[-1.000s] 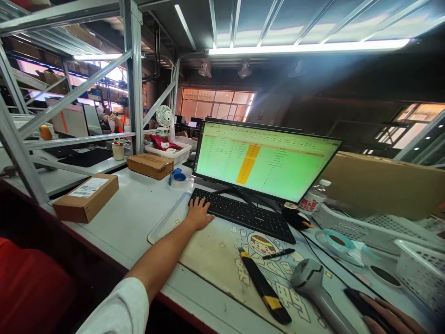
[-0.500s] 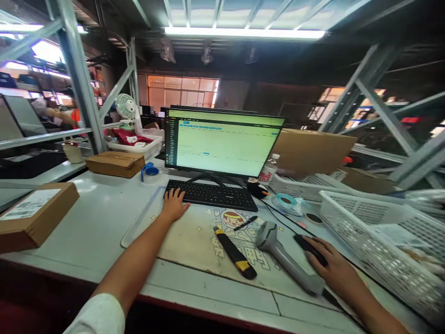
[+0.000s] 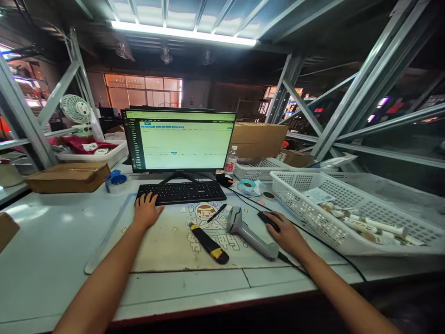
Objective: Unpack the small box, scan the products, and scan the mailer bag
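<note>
Both my hands rest flat: left hand (image 3: pixel 148 211) fingers spread on the keyboard (image 3: pixel 181 192), right hand (image 3: pixel 287 234) cupping the mouse (image 3: pixel 268 219); scanner (image 3: pixel 251 234) just left.

flat black keyboard (image 3: pixel 181 192) just under the monitor stand, small black mouse (image 3: pixel 268 219) off to its right

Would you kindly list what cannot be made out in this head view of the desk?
- Text on the glowing green monitor screen: too small and blurred.
- Black computer mouse: mostly covered by the right hand.
- Items in the white perforated plastic basket: blurred.
- Brown cardboard box: cut off by the left edge.
</note>
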{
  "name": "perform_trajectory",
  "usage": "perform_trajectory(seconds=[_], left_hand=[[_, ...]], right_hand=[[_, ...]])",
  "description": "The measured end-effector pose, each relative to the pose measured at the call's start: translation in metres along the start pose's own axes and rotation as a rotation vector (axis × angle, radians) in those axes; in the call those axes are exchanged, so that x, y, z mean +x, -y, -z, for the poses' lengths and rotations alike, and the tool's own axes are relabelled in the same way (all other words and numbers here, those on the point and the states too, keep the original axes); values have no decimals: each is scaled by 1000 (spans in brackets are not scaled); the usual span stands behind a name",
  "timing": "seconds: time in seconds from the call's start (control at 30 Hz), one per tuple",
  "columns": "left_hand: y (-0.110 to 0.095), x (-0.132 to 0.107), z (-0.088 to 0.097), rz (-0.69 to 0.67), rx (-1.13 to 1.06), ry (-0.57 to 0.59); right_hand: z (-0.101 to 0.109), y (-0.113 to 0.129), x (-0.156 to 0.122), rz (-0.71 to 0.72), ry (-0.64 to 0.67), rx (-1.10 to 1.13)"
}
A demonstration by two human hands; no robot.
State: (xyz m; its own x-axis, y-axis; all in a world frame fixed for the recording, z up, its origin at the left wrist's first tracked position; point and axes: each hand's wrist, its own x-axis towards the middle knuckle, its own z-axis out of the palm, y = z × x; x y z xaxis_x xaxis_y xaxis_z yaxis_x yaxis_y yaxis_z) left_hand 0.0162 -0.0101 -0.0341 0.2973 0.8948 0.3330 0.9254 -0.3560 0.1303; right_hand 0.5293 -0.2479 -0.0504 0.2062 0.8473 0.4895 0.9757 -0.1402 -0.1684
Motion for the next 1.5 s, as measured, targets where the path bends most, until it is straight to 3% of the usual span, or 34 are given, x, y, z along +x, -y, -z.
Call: perform_trajectory(seconds=[0.93, 1.5], left_hand=[[1, 1, -1, -38, 26, 11], [1, 1, -1, -46, 19, 43]], right_hand=[[-2, -2, -2, -27, 17, 44], [7, 7, -2, -15, 32, 36]])
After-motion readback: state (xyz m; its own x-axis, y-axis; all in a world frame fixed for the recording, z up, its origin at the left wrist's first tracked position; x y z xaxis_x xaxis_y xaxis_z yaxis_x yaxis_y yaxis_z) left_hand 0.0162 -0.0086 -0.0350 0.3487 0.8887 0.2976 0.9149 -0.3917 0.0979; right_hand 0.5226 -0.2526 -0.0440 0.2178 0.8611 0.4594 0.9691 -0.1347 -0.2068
